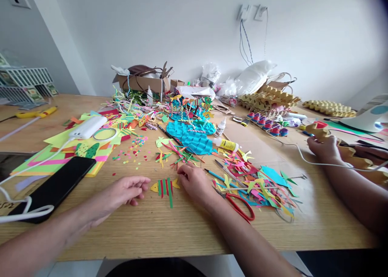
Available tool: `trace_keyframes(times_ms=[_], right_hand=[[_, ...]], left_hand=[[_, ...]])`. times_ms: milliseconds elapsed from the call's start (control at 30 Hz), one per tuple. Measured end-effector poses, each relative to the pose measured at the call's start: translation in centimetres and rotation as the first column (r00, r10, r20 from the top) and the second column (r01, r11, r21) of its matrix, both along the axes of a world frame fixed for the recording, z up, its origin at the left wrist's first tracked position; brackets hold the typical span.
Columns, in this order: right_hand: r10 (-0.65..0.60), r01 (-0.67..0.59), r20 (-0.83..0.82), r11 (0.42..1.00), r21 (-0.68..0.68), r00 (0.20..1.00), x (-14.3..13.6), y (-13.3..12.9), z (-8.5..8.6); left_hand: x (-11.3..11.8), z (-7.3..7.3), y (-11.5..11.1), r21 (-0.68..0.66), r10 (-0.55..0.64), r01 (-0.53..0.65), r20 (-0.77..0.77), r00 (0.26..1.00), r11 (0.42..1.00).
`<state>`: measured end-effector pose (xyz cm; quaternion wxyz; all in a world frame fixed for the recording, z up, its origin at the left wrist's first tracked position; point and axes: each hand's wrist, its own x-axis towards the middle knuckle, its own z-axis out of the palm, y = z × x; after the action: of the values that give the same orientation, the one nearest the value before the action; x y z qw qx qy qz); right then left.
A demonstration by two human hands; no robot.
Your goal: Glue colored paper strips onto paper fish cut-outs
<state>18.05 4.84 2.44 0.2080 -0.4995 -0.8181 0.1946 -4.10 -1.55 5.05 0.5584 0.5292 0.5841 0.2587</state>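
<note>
A yellow paper fish [164, 188] with red and green strips across its body lies flat on the wooden table between my hands. One green strip hangs well below its belly. My left hand [129, 190] is just left of the fish's head, fingers loosely stretched and holding nothing. On the other side, my right hand [195, 184] rests beside the tail with fingers curled together; whatever is in the fingertips, if anything, is hidden. Red-handled scissors [241, 206] lie right of my right wrist, near a heap of coloured paper scraps [254, 188].
A black phone [57, 188] and a white power bank [87, 127] with a cable lie left, by coloured paper sheets [36, 161]. Blue paper craft [197, 141] and glue bottles [228, 144] stand ahead. At right, another person's hand [324, 147] holds an egg carton strip [348, 153].
</note>
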Motion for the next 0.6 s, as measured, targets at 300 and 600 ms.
trace_keyframes(times_ms=[300, 600], right_hand=[[0.022, -0.023, 0.043, 0.999, 0.027, 0.999, -0.3, -0.4, -0.6], [0.052, -0.054, 0.038, 0.997, 0.054, 0.998, -0.4, -0.5, -0.7]], left_hand=[[0.0, -0.6, 0.3, -0.205, -0.008, 0.037, 0.139, 0.990, 0.978], [1.0, 0.0, 0.1, -0.294, 0.054, 0.001, 0.180, 0.982, 0.956]])
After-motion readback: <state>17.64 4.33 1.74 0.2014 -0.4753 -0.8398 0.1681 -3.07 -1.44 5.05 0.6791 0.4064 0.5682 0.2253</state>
